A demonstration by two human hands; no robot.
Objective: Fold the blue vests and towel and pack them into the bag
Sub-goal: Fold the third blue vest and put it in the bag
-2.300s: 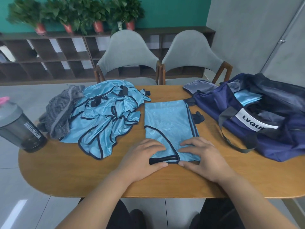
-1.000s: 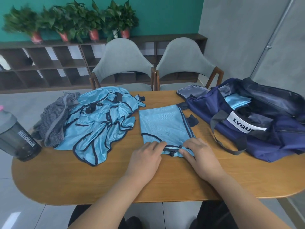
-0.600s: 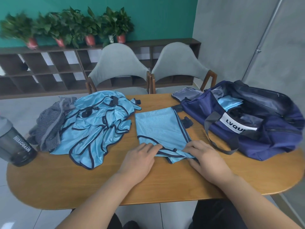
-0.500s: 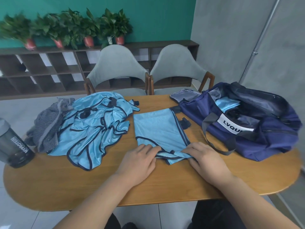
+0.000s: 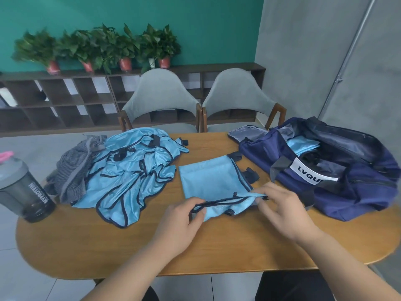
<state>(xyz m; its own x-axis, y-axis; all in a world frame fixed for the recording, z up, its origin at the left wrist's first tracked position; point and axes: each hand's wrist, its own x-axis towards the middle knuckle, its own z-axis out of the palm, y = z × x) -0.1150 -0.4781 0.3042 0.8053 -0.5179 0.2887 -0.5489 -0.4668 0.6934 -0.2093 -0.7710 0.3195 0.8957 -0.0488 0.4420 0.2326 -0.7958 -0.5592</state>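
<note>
bare table (image 5: 86,246) front is free; vest pile (image 5: 130,181) blocks the left, bag (image 5: 358,192) the right.

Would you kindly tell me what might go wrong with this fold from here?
1. Both the left hand and right hand only pinch the folded vest by its near edge; the thin fabric may slip and the fold go crooked.
2. Its dark strap tabs stick out towards the bag and might snag on the grey handle when packing.

Two grey chairs (image 5: 160,94) are being shown drawn up to an oval wooden table (image 5: 86,246), while potted plants (image 5: 102,44) are being displayed on a dark shelf unit (image 5: 65,101) against a teal wall (image 5: 195,22), beside a grey wall (image 5: 303,51).
</note>
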